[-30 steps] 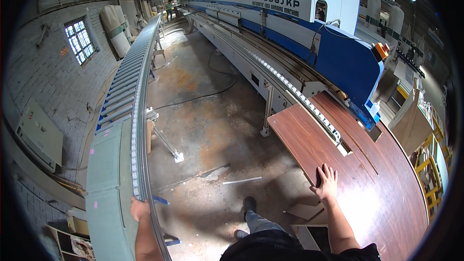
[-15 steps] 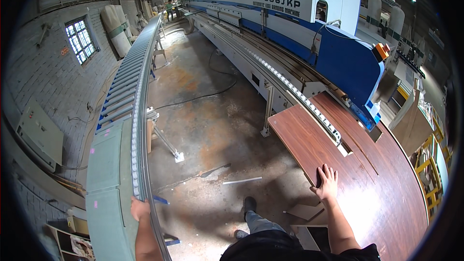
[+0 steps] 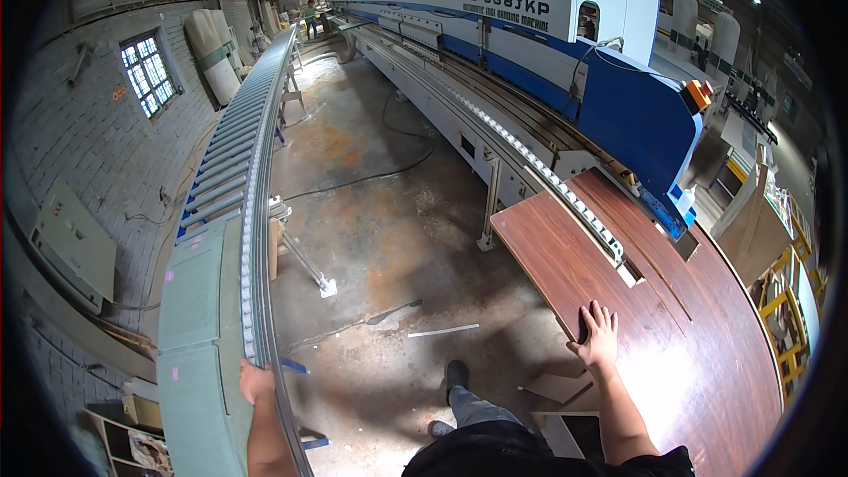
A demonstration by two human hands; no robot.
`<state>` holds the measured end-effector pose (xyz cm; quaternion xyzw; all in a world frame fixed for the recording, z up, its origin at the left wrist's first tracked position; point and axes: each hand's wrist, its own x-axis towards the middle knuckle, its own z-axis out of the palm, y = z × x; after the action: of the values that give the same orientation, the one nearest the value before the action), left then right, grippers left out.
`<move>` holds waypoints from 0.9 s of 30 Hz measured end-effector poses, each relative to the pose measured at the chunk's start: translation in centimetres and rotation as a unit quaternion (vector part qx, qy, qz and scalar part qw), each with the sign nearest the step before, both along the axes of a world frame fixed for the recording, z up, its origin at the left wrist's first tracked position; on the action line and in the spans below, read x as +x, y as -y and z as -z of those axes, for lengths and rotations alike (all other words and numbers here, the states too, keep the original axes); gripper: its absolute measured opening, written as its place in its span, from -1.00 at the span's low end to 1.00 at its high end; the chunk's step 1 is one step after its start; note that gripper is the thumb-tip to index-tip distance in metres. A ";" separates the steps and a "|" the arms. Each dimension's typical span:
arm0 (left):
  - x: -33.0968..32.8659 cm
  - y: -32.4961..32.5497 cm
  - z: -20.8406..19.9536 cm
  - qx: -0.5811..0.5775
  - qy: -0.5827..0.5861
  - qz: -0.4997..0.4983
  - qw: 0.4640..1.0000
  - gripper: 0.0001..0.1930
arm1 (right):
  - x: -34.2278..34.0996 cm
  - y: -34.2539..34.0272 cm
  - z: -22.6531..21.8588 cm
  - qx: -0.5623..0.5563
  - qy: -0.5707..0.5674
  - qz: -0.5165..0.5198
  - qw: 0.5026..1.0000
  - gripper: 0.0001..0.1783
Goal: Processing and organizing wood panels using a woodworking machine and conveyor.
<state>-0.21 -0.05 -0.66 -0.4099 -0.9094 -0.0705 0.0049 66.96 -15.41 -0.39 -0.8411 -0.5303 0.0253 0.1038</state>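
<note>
My left hand (image 3: 257,382) rests at the near part of a long roller conveyor (image 3: 212,185), its fingers curled over the side rail (image 3: 250,300) beside the grey-green panels. Two of these panels, a farther one (image 3: 192,291) and a nearer one (image 3: 190,402), lie end to end, each with a small pink sticker. On the right, my right hand (image 3: 598,337) lies flat with spread fingers on a brown wood-grain tabletop (image 3: 565,256), close to its left edge. Nothing is held in it.
A long white-and-blue machine (image 3: 530,53) runs along the right, with a wheel track (image 3: 565,190) ending in the tabletop. A metal support leg (image 3: 305,256) and a thin white strip (image 3: 442,330) are on the concrete floor. Offcut boards (image 3: 556,386) lean below the tabletop. A person (image 3: 310,18) stands far off.
</note>
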 end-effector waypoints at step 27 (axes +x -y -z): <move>0.0 0.1 -0.1 0.010 0.001 0.001 1.000 -0.48 | 0.2 0.0 0.5 0.006 -0.001 -0.005 1.000 0.02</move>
<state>-0.22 -0.19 -0.57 -0.4109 -0.9081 -0.0803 0.0081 67.16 -15.41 -0.88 -0.8378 -0.5345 0.0233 0.1091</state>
